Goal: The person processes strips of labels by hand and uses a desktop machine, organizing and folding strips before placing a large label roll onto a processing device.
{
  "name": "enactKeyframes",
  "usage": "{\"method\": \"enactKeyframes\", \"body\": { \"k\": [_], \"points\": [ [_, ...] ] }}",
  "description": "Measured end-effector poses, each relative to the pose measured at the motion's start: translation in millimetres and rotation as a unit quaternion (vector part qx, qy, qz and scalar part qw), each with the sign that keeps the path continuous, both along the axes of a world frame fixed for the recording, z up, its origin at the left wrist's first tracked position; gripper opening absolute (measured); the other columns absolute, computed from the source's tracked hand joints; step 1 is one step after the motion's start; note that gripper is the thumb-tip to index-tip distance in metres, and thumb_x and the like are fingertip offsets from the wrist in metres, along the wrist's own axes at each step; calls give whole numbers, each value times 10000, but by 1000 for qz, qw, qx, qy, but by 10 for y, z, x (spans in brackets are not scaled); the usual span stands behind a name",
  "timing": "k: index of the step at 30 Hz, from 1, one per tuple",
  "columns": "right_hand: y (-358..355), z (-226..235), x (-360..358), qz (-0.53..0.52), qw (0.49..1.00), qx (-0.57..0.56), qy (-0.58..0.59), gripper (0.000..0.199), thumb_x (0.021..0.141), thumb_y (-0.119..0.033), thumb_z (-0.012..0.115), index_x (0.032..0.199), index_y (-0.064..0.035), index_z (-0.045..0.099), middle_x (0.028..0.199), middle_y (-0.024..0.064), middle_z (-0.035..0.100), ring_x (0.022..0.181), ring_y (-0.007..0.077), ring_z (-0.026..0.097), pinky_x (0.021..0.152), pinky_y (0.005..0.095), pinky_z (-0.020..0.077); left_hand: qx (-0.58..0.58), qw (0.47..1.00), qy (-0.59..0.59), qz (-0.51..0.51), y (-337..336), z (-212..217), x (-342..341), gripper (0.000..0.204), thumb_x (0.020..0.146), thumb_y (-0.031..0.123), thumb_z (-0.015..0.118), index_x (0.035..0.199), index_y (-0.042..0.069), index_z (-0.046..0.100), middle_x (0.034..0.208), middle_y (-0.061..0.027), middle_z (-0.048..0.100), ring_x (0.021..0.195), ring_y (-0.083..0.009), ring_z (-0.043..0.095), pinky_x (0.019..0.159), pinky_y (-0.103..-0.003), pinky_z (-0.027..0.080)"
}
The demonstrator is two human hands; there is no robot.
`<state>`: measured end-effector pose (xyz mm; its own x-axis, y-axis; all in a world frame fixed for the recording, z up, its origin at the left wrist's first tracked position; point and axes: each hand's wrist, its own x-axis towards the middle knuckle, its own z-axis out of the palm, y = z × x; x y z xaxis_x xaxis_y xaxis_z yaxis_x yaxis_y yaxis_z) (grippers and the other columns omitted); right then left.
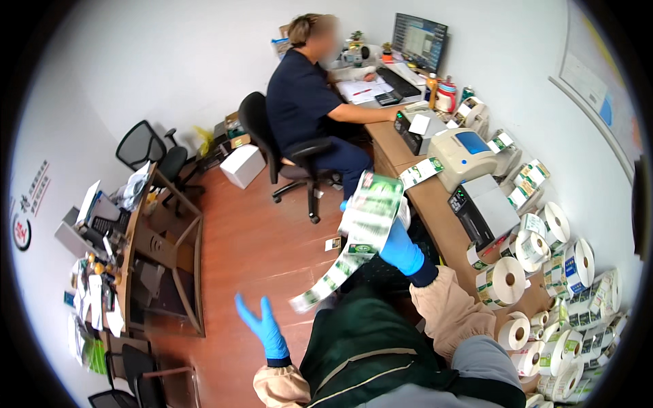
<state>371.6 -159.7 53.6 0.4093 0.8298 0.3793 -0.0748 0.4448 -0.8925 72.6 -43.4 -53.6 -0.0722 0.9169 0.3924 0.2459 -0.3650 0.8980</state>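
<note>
My right hand [403, 250], in a blue glove, is closed on a roll of green and white labels [373, 204]. A loose strip of the labels hangs from it, trailing down to the left in front of my dark green apron [371, 340]. Part of the roll and some of my fingers are hidden behind the labels. To the left, over the floor, my left hand [264, 330], also in a blue glove, is held out with its fingers apart and nothing in it.
A person [299, 102] in dark clothes sits at the desk ahead. On the right, the desk bears a beige label printer [462, 158], grey-black machines [484, 211] and several label rolls [500, 282]. A white box [243, 166] stands on the floor; a cluttered wooden table [139, 224] is at left.
</note>
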Motion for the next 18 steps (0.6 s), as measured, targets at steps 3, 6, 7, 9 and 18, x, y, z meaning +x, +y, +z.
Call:
{"method": "enactKeyframes", "body": {
  "k": [3,6,7,9,18],
  "points": [
    [-20,-56,-374,99,985,-42,-138,429,987,-203,500,1389,-53,495,1358,159,562,1230,281,566,1070,401,443,-109,911,-23,-396,-160,581,191,759,851,98,719,1490,-4,322,1474,-144,437,1383,-244,378,1158,-368,273],
    [-205,-55,-591,77,894,-130,-423,399,903,-134,596,1290,-39,592,1265,200,618,1162,349,594,1019,405,456,-149,811,12,-565,-277,773,368,758,864,99,694,1505,8,298,1438,-132,466,1323,-213,445,1124,-351,335],
    [-253,44,-687,96,903,-124,-400,405,891,-130,612,1285,-42,596,1261,202,618,1148,353,601,1007,407,461,-191,783,7,-592,-320,845,385,750,877,115,684,1508,13,292,1426,-123,473,1303,-198,463,1109,-344,360],
    [-363,53,-772,103,917,-101,-371,417,863,-111,645,1270,-34,597,1226,211,627,1112,369,614,970,415,478,-283,746,-93,-596,-338,785,351,704,880,103,681,1487,46,329,1410,-106,485,1279,-193,484,1089,-340,385],
    [-605,-305,-895,57,927,-132,-347,246,808,-84,645,1041,-8,654,1018,214,663,937,417,630,834,433,518,-246,786,-209,-527,-794,990,194,508,825,8,743,1260,90,495,1289,-74,577,1202,-167,542,1049,-338,413]
  ]
}}
